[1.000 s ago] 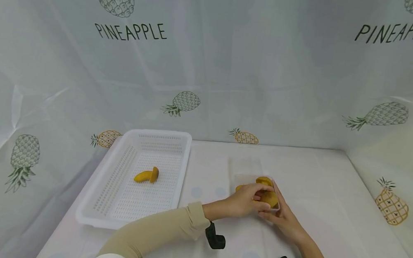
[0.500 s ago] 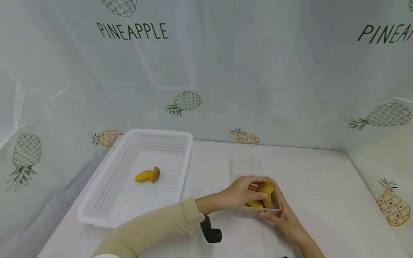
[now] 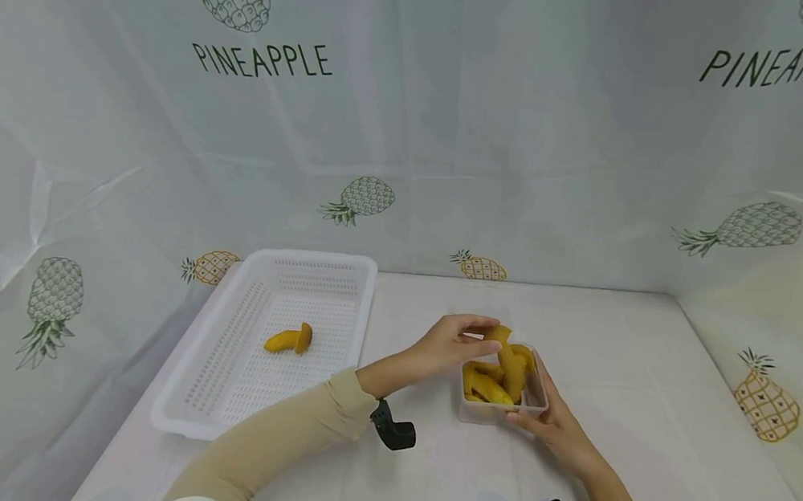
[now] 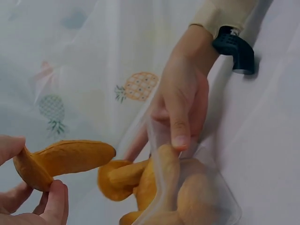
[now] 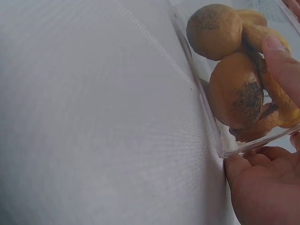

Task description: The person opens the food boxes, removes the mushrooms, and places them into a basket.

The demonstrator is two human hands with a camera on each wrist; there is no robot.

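My left hand [image 3: 445,345] pinches a yellow-brown mushroom [image 4: 77,157] by its cap, at the left rear of a clear plastic box [image 3: 498,415]. In the left wrist view its stem points right, towards the box. Several similar mushrooms [image 3: 488,389] lie in the box, and through its wall the right wrist view shows rounded caps [image 5: 234,89] with dark patches. My right hand [image 3: 562,429] holds the box at its right side, thumb on the near side and fingers along the right wall. Some of those fingers are hidden in the head view.
A white perforated basket [image 3: 171,419] stands on the left of the white-covered table [image 3: 450,497], with a single mushroom [image 3: 284,341] in it. A pineapple-print sheet [image 3: 421,123] hangs behind and at the sides.
My left hand has drawn back left and up from inside the box with a mushroom between its fingers, uncovering the mushrooms there. My right hand stays on the box.
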